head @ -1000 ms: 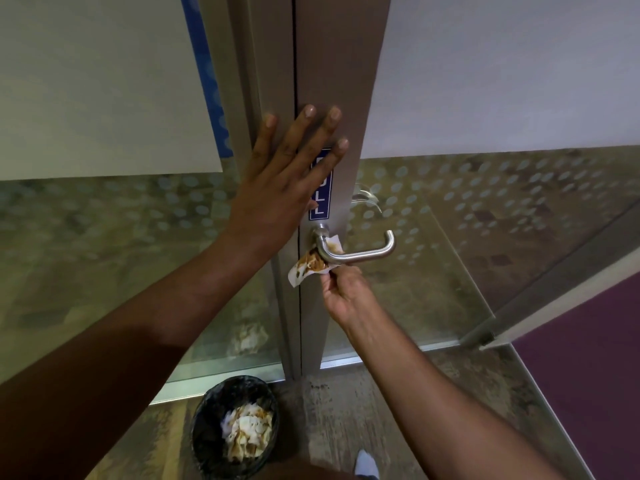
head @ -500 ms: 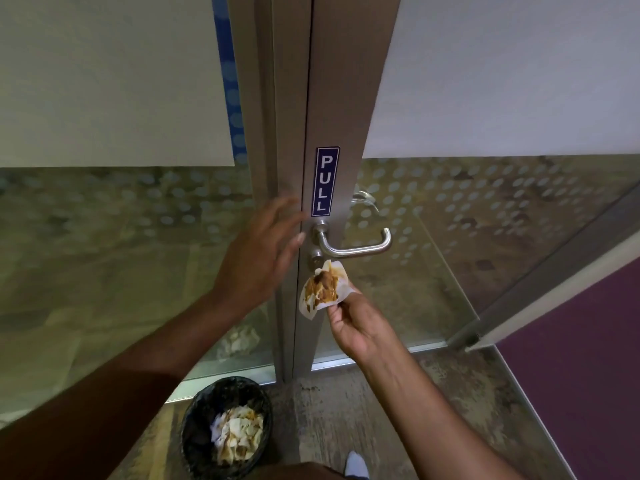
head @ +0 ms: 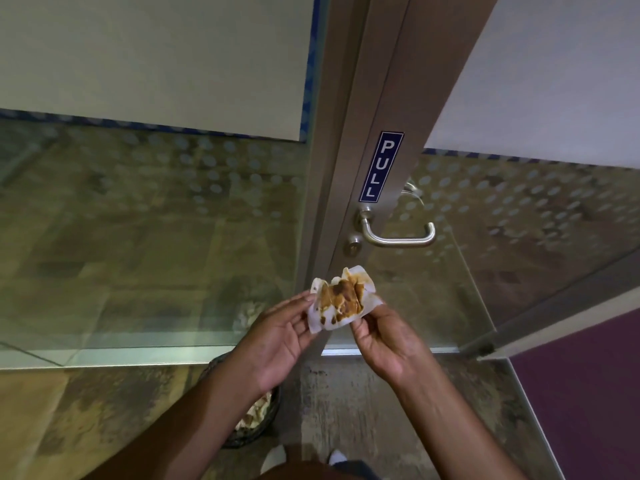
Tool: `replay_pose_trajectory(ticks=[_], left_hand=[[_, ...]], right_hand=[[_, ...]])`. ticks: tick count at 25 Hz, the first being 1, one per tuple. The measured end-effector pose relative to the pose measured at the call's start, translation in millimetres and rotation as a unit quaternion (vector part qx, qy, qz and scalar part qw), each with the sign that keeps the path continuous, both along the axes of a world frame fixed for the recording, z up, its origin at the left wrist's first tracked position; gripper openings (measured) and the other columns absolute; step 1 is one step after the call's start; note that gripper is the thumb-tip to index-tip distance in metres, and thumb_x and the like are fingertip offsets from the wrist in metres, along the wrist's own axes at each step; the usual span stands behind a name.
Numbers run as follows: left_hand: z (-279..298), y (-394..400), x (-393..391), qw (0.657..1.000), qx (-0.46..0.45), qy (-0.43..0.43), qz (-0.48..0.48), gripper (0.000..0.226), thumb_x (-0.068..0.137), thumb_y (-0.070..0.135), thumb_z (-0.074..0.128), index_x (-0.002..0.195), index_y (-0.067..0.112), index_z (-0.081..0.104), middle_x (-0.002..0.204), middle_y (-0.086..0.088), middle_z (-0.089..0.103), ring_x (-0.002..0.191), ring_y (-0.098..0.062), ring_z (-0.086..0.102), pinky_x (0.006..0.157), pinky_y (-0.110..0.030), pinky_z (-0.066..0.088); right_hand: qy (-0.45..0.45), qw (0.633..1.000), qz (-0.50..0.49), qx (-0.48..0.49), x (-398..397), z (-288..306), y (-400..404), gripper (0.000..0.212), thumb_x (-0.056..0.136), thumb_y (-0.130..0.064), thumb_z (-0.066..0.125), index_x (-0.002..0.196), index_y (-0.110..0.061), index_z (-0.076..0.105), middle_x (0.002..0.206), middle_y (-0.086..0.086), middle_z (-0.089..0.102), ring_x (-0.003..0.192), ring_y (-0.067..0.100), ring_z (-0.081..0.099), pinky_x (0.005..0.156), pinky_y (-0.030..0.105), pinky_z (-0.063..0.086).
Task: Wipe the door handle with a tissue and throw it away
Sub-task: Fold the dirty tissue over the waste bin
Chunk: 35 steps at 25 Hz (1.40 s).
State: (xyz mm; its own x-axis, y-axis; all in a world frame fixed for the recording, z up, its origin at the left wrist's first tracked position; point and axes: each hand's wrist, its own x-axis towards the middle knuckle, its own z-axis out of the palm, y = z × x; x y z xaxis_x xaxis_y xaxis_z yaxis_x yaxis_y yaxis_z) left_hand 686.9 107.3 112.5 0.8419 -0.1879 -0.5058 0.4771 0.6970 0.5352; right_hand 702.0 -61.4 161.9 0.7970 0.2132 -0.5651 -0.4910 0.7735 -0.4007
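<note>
A white tissue (head: 341, 299) smeared with brown stains is held between both hands, below the door handle. My left hand (head: 277, 337) pinches its left edge and my right hand (head: 384, 341) grips its right edge. The silver lever door handle (head: 398, 237) sticks out from the metal door frame under a blue PULL sign (head: 381, 166), well clear of both hands. A dark waste bin (head: 256, 424) with crumpled tissues inside stands on the floor under my left forearm, mostly hidden by it.
A round key lock (head: 353, 242) sits left of the handle. Frosted glass panels flank the frame (head: 339, 133). Purple carpet (head: 588, 393) lies at the right. My feet (head: 277, 459) show at the bottom edge on the worn floor.
My left hand left the door frame and came down to take the tissue's left edge. My right hand pulled the tissue down and away from the handle.
</note>
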Motion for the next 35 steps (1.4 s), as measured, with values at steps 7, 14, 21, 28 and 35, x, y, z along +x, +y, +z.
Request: replay_pose_trajectory(ticks=[7, 14, 21, 28, 35], left_hand=[[24.5, -11.7, -10.4, 0.996, 0.062, -0.041, 0.049, 0.013, 0.103, 0.007, 0.06, 0.114, 0.007, 0.066, 0.123, -0.021, 0.079, 0.106, -0.028, 0.081, 0.077, -0.034, 0.067], [37.2, -39.1, -21.4, 0.994, 0.076, -0.074, 0.031, 0.027, 0.105, 0.019, 0.059, 0.128, 0.007, 0.067, 0.134, -0.016, 0.075, 0.112, -0.029, 0.072, 0.107, -0.049, 0.052], [27.9, -47.4, -29.8, 0.956, 0.268, -0.085, 0.088, 0.028, 0.093, -0.005, 0.072, 0.119, 0.005, 0.072, 0.111, -0.014, 0.084, 0.097, -0.028, 0.081, 0.08, -0.04, 0.065], [31.0, -30.1, -51.2, 0.888, 0.411, -0.182, 0.092, 0.025, 0.09, 0.005, 0.067, 0.1, 0.02, 0.083, 0.107, -0.003, 0.085, 0.102, -0.023, 0.08, 0.088, -0.034, 0.065], [28.5, -1.9, -77.4, 0.801, 0.556, -0.196, 0.104, 0.035, 0.097, 0.004, 0.068, 0.121, 0.024, 0.083, 0.107, 0.032, 0.08, 0.104, 0.005, 0.075, 0.08, -0.013, 0.057]], right_hand=[[-0.162, 0.927, -0.069, -0.331, -0.7, -12.5, -9.2, 0.022, 0.103, -0.003, 0.059, 0.116, -0.007, 0.077, 0.106, 0.008, 0.081, 0.092, 0.021, 0.076, 0.079, 0.033, 0.062], [-0.452, 0.645, 0.035, -0.615, -14.1, -14.0, -19.5, 0.026, 0.081, 0.002, 0.081, 0.092, -0.022, 0.08, 0.102, -0.008, 0.071, 0.101, 0.011, 0.071, 0.086, 0.021, 0.055], [-0.219, 0.903, 0.171, -0.327, -8.1, -15.8, -52.4, 0.054, 0.082, 0.004, 0.083, 0.124, -0.024, 0.063, 0.125, 0.001, 0.072, 0.111, 0.023, 0.075, 0.084, 0.031, 0.064], [-0.151, 0.919, 0.251, -0.262, -8.1, -21.9, -30.7, 0.043, 0.089, 0.012, 0.072, 0.129, -0.004, 0.068, 0.119, 0.035, 0.073, 0.107, 0.044, 0.075, 0.099, 0.052, 0.059], [-0.15, 0.923, 0.243, -0.258, -19.1, -27.5, 16.4, 0.029, 0.095, 0.004, 0.069, 0.123, -0.003, 0.07, 0.108, 0.023, 0.08, 0.091, 0.028, 0.078, 0.08, 0.035, 0.064]])
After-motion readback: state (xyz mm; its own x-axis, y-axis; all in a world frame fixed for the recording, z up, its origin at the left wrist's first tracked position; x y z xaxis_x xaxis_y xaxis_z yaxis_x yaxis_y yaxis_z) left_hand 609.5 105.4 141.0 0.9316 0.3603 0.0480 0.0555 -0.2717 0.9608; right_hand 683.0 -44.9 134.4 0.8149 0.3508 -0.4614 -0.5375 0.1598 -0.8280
